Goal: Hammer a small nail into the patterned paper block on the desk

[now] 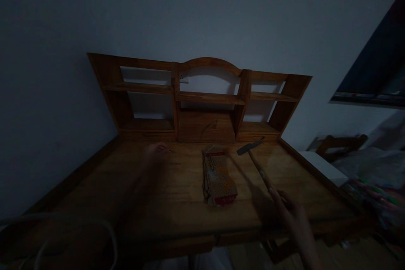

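My right hand [289, 209] is wrapped round the lower end of the wooden handle of a hammer [259, 171]. The hammer's dark metal head points away from me, raised above the right part of the desk. Over the desk's left part, my left hand [156, 150] is closed in a pinch, slightly blurred. A tiny thing shows at its fingertips, too small and dark to name. Between the two hands lies a crumpled patterned packet [220, 177], brown and orange with red bands, on the wooden desktop [186, 206].
A wooden shelf unit [209, 98] stands along the back of the desk against the wall. A pale cable [79, 218] loops at the lower left. To the right are a wooden chair back [341, 143] and plastic-covered things [370, 168]. The room is dim.
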Demonstrator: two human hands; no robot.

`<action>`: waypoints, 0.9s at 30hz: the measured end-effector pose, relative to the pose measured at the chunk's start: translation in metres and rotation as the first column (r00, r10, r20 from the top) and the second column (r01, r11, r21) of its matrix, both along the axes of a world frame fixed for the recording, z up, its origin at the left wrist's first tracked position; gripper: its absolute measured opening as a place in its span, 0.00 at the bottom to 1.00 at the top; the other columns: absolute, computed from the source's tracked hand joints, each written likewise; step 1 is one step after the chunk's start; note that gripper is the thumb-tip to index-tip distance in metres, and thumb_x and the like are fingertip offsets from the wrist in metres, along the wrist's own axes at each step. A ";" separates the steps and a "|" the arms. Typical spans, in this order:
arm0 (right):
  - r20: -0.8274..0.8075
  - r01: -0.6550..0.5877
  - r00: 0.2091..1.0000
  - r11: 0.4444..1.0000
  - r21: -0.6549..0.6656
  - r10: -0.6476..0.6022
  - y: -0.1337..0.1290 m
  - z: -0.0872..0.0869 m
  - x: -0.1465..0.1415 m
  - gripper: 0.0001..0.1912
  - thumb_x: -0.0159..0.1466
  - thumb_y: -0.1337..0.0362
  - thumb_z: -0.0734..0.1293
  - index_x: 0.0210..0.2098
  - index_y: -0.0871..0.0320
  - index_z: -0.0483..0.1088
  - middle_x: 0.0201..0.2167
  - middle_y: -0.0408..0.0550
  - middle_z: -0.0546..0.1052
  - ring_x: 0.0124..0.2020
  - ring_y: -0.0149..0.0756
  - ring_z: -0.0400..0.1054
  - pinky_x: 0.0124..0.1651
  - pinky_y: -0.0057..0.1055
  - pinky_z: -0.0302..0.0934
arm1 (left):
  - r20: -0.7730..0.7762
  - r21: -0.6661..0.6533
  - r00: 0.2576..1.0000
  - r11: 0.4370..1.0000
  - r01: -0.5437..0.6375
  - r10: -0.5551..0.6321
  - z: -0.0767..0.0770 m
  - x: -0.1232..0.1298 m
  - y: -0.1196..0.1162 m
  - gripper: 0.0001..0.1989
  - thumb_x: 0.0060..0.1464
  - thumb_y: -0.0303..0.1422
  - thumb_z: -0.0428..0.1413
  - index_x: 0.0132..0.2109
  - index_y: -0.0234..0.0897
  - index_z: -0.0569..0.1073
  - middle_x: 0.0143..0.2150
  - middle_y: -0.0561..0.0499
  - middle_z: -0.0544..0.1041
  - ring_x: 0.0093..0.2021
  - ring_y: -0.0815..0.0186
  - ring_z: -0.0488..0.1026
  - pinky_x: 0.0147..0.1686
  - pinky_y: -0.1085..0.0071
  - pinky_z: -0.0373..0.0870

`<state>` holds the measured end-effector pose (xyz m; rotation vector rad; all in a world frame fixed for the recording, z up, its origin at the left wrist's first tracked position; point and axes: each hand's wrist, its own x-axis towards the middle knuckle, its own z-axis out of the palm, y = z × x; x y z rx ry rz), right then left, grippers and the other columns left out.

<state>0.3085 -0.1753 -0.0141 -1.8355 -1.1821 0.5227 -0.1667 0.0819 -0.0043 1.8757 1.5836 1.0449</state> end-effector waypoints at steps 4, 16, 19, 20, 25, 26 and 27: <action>-0.042 -0.002 0.999 1.000 0.030 0.004 0.005 0.002 -0.005 0.30 0.58 0.42 0.62 0.48 0.58 0.74 0.37 0.53 0.80 0.42 0.51 0.74 0.38 0.34 0.67 | -0.163 0.177 0.987 0.983 0.039 -0.009 0.027 0.016 -0.016 0.09 0.49 0.40 0.57 0.34 0.42 0.76 0.33 0.53 0.81 0.33 0.63 0.77 0.35 0.71 0.71; 0.071 -0.059 0.996 0.997 -0.051 0.062 0.005 0.004 -0.014 0.28 0.60 0.42 0.60 0.46 0.56 0.74 0.37 0.51 0.80 0.42 0.49 0.74 0.38 0.33 0.66 | 0.214 0.200 0.938 0.952 0.231 -0.272 0.041 0.136 -0.094 0.16 0.51 0.38 0.60 0.47 0.42 0.72 0.34 0.53 0.80 0.34 0.65 0.79 0.35 0.72 0.74; 0.124 -0.055 0.990 0.997 -0.044 0.061 0.004 0.005 -0.017 0.28 0.60 0.41 0.59 0.46 0.56 0.74 0.39 0.51 0.80 0.42 0.49 0.74 0.38 0.33 0.65 | 0.250 0.195 0.919 0.946 0.260 -0.305 0.020 0.154 -0.093 0.16 0.51 0.35 0.59 0.48 0.42 0.72 0.34 0.53 0.79 0.35 0.65 0.78 0.36 0.71 0.74; 0.142 -0.051 0.988 0.998 -0.047 0.057 0.004 0.005 -0.017 0.28 0.61 0.41 0.58 0.46 0.56 0.74 0.38 0.51 0.80 0.42 0.49 0.74 0.38 0.32 0.65 | 0.255 0.208 0.914 0.941 0.267 -0.315 0.012 0.157 -0.091 0.15 0.52 0.34 0.58 0.48 0.41 0.72 0.34 0.53 0.79 0.35 0.65 0.78 0.36 0.71 0.75; 0.214 -0.024 0.976 0.996 -0.090 0.043 0.003 0.007 -0.019 0.28 0.61 0.41 0.57 0.45 0.54 0.74 0.36 0.50 0.80 0.40 0.48 0.74 0.36 0.32 0.65 | 0.304 0.200 0.881 0.928 0.314 -0.363 -0.020 0.158 -0.078 0.15 0.54 0.32 0.55 0.49 0.39 0.72 0.36 0.50 0.79 0.37 0.65 0.78 0.40 0.67 0.75; 0.225 -0.013 0.974 0.996 -0.093 0.034 0.003 0.006 -0.019 0.28 0.61 0.41 0.57 0.45 0.54 0.74 0.36 0.50 0.80 0.40 0.49 0.74 0.36 0.33 0.65 | 0.319 0.173 0.875 0.930 0.324 -0.364 -0.025 0.157 -0.076 0.14 0.54 0.32 0.56 0.49 0.39 0.73 0.36 0.49 0.79 0.37 0.64 0.78 0.40 0.67 0.75; 0.233 -0.003 0.972 0.995 -0.097 0.026 0.004 0.006 -0.018 0.28 0.61 0.41 0.57 0.46 0.54 0.74 0.36 0.50 0.80 0.40 0.49 0.74 0.35 0.33 0.65 | 0.333 0.142 0.872 0.933 0.330 -0.359 -0.029 0.157 -0.074 0.13 0.52 0.33 0.57 0.47 0.37 0.73 0.35 0.48 0.79 0.36 0.64 0.78 0.39 0.67 0.75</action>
